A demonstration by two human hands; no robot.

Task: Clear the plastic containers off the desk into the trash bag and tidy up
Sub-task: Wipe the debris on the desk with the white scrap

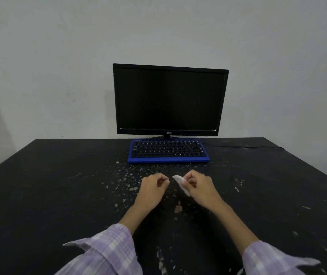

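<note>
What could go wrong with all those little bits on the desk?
1. The crumbs lie right in front of the blue keyboard; a forward wipe might push them between the keys.
2. The right hand only pinches a small white wipe, which may smear rather than gather them.
3. Sweeping sideways could knock bits off the desk.

dark monitor, blue keyboard
</note>
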